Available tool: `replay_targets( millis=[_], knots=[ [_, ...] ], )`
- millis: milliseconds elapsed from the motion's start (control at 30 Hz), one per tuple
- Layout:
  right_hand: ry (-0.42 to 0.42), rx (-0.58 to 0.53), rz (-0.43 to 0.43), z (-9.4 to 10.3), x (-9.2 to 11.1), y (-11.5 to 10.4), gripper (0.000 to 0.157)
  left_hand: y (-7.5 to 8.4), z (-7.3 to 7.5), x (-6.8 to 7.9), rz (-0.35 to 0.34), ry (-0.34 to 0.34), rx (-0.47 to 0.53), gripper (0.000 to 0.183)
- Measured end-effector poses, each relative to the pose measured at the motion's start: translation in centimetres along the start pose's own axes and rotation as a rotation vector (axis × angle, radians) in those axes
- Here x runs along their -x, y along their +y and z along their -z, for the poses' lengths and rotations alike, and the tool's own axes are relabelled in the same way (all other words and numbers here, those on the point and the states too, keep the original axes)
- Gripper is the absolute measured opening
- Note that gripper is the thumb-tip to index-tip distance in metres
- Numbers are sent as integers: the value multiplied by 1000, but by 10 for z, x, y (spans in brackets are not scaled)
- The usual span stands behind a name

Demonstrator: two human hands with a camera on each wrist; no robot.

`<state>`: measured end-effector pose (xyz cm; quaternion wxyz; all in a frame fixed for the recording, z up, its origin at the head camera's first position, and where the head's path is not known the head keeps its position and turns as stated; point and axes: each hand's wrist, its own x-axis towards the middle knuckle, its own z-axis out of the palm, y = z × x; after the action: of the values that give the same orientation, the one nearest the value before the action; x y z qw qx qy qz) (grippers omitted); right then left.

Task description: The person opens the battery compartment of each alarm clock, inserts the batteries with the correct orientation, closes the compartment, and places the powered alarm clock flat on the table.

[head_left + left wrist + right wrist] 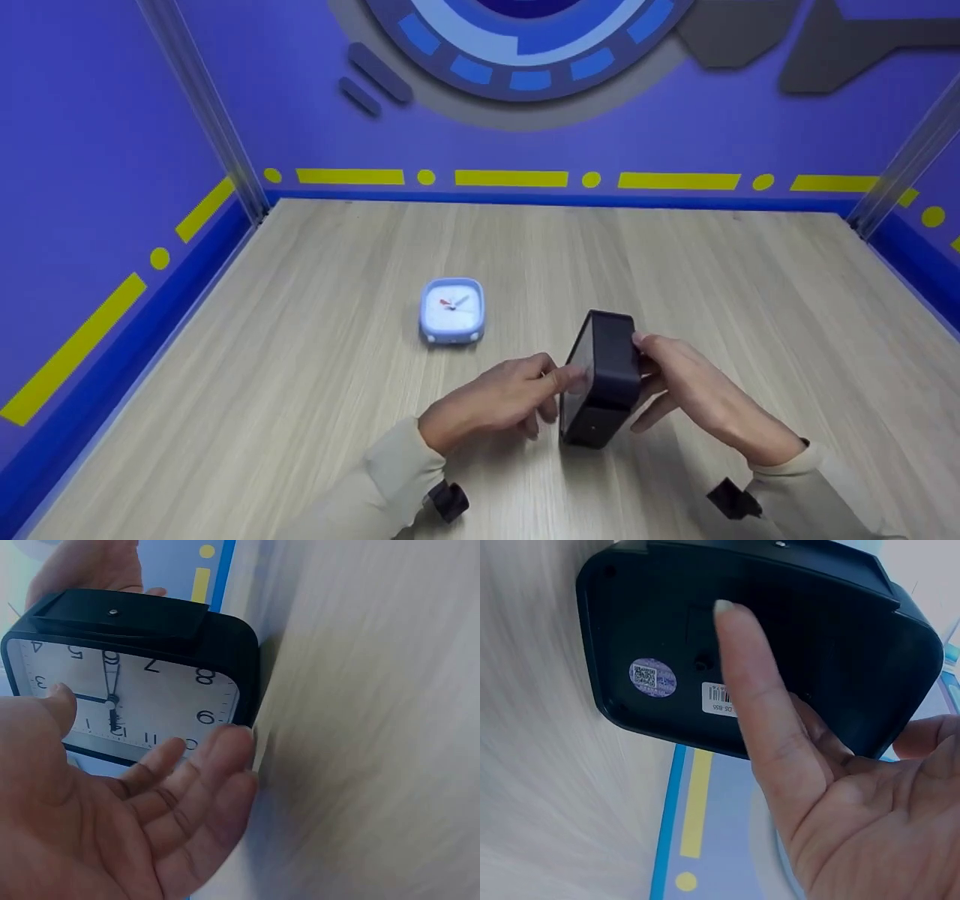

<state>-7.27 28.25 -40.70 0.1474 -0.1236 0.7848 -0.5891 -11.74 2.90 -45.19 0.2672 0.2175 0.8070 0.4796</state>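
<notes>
A black rectangular alarm clock [616, 367] stands on its short side near the table's front, its white face [150, 697] turned left. Against that face lies the thumb of my left hand [502, 394], while the other fingers hang loose beside the clock. My right hand [701, 390] holds the clock from behind, with one fingertip at its upper edge. In the right wrist view a long finger [754, 675] of that hand crosses the clock's back, which bears a round sticker [652, 677] and a barcode label [718, 699].
Left of the black clock, further back, a small light-blue clock [452, 311] lies face up on the wood-grain table [300, 360]. Blue panels [487, 150] with yellow marks wall the table at the back and sides.
</notes>
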Motion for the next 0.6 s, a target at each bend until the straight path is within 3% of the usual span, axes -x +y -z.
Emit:
replay_targets(
  millis=[333,600],
  knots=[
    [75,44,28,2,4,-3,41,1,-2,1,46,19,-65,63],
    [215,275,0,-1,7,-8,34,0,-4,1,58,40,-84,59]
  ],
)
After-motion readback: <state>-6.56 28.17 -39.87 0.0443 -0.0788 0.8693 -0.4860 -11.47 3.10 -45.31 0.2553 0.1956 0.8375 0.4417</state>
